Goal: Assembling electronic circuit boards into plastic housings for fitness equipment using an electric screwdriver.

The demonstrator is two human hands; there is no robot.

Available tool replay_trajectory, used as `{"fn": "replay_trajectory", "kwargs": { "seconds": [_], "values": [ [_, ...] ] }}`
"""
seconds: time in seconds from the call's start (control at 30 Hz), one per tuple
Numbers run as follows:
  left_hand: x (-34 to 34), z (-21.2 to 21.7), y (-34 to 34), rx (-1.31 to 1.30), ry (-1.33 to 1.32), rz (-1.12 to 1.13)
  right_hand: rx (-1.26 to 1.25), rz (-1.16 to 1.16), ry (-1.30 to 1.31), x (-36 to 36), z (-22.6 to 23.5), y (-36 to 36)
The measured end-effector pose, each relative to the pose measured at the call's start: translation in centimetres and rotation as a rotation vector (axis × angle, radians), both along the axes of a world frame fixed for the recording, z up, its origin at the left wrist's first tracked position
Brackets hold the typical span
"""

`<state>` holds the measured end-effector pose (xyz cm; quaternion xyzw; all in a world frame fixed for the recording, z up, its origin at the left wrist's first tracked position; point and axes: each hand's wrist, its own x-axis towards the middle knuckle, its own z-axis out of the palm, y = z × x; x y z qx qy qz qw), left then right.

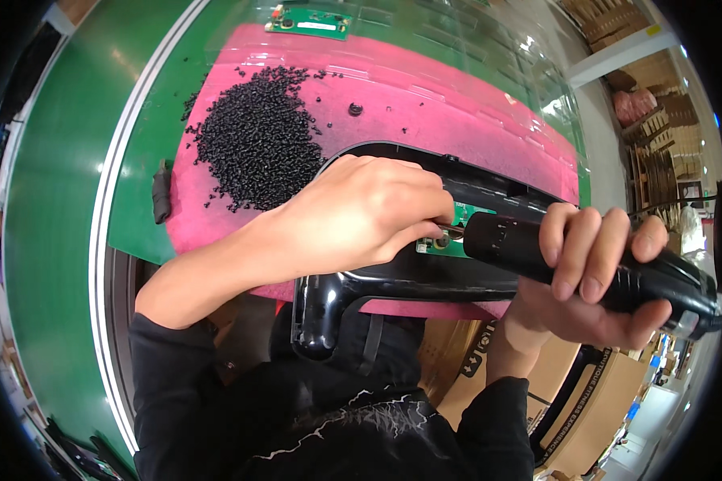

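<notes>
My right hand (598, 268) grips a black electric screwdriver (505, 240) whose tip points left onto a small green circuit board (449, 240) set inside a glossy black plastic housing (329, 301). My left hand (369, 212) rests on top of the housing, its fingertips pinched at the board right by the screwdriver's tip; what they pinch is hidden. The housing lies on a pink mat (425, 104) over a green conveyor belt (64, 200).
A heap of small black screws (257, 140) lies on the mat at the upper left, with strays around it. Another green circuit board (309, 20) sits at the far edge. Cardboard boxes (569, 385) stand at the lower right, shelving at the far right.
</notes>
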<state>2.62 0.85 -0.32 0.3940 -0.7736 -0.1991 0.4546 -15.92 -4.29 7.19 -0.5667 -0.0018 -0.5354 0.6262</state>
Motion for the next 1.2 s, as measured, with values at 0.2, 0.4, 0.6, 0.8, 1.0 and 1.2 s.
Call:
{"fn": "replay_trajectory", "kwargs": {
  "seconds": [0.2,0.4,0.6,0.8,1.0,1.2],
  "values": [
    [-0.2,0.9,-0.4,0.044,0.030,-0.037,-0.065,-0.024,-0.082,-0.2,0.1,0.3],
    [-0.4,1.7,-0.3,0.114,0.073,-0.104,-0.096,-0.021,-0.022,-2.9,-0.2,-0.2],
    [0.9,0.7,-0.8,-0.044,-0.025,0.061,-0.109,-0.269,0.258,-6.1,-1.4,-1.0],
    [1.2,0.4,-1.0,-0.036,0.084,0.123,0.002,-0.323,0.286,-6.7,-2.0,-1.4],
    [0.6,0.7,-1.2,-0.011,0.164,0.231,0.042,-0.301,0.267,-6.6,-2.5,-1.8],
    [0.3,0.6,-1.1,0.042,0.133,0.229,0.057,-0.314,0.269,-6.9,-2.5,-1.9]
  ]
}}
